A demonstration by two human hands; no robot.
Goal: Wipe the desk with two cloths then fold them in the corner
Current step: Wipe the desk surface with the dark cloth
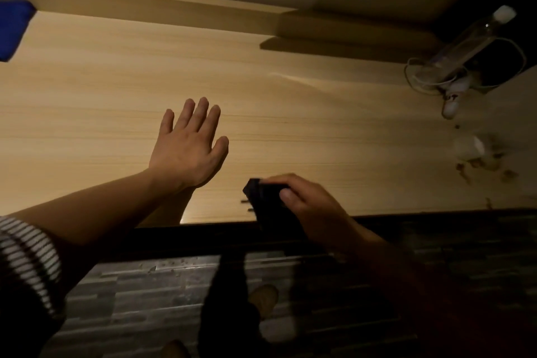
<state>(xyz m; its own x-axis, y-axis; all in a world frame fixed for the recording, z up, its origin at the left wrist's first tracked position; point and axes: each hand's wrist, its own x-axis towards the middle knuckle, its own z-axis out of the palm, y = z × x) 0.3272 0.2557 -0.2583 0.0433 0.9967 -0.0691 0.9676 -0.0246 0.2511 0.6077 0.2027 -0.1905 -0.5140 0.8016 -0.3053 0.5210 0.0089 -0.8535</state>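
Observation:
A light wooden desk (290, 102) fills the middle of the head view. My left hand (189, 145) is flat and open over the desk's middle, fingers spread, holding nothing. My right hand (308, 200) grips a dark cloth (267, 200) at the desk's front edge; the cloth hangs down over the edge. A blue cloth (14, 29) lies at the far left of the desk, partly cut off by the frame.
At the right back corner stand a clear plastic bottle (476, 41), a white cable coil (430, 78) and a dark object. A small white item and crumbs (476, 154) lie at the right. A raised wooden ledge (348, 35) runs along the back. Dark tiled floor (145, 299) below.

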